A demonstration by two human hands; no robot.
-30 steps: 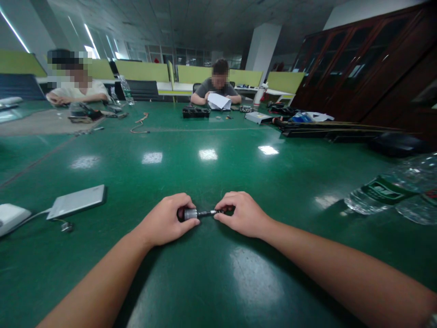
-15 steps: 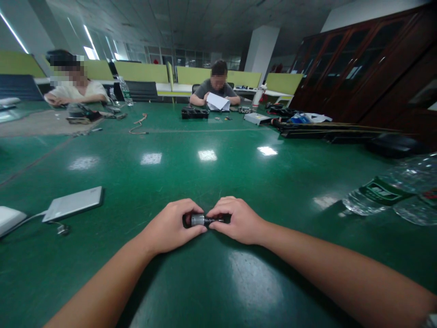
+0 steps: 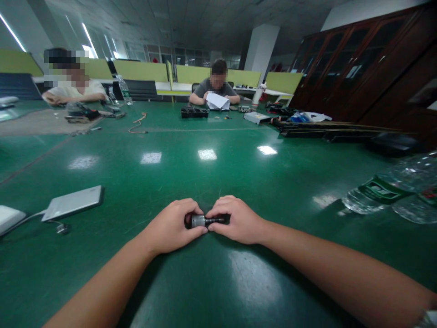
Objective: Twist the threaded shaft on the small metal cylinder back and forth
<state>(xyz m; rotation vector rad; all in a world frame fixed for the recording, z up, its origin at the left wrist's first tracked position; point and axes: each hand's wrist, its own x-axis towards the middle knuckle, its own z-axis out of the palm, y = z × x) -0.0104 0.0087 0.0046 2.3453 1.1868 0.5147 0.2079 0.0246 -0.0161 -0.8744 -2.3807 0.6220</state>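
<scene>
A small silver-and-black cylindrical part [image 3: 198,221] with a dark, spring-like ridged shaft lies sideways between my hands, at the table surface. My left hand [image 3: 174,226] curls round its thick silver end, thumb below and fingers above. On the other side my right hand [image 3: 238,221] pinches the part near the start of the thin shaft, whose tip points into the palm. The fingertips of both hands almost meet there. Fingers cover some of the part, so its exact kind cannot be made out.
On the green table [image 3: 191,177], a flat silver device [image 3: 73,203] with a cable lies left. Plastic water bottles [image 3: 378,193] lie right. Farther back are a black tray [image 3: 194,112], long dark parts [image 3: 334,130] and two seated people, one holding white paper [image 3: 217,102].
My left hand has shifted very slightly to the right, and a bit more of the thin shaft shows by my right hand. Both grips stay the same.
</scene>
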